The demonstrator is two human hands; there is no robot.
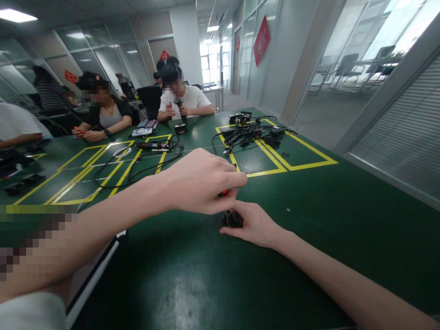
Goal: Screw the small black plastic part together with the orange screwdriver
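My left hand (206, 181) reaches across from the left, its fingers closed around an upright red-and-black screwdriver-like tool (224, 193). Most of that tool is hidden by the fingers. Directly below it, a small black part (231, 221) rests on the green table (178, 256). My right hand (256, 224) comes in from the right and pinches this part between thumb and fingers against the tabletop. The two hands touch or nearly touch at the fingertips. Whether the tool's lower end meets the black part cannot be made out.
Black cables and adapters (252, 133) lie in a heap within yellow tape frames at the far right. Further left are a corded pen-shaped tool (151, 145), a tape roll (123, 152) and a white-and-grey device (145, 128). People sit along the far side; one (185, 103) holds a black power tool.
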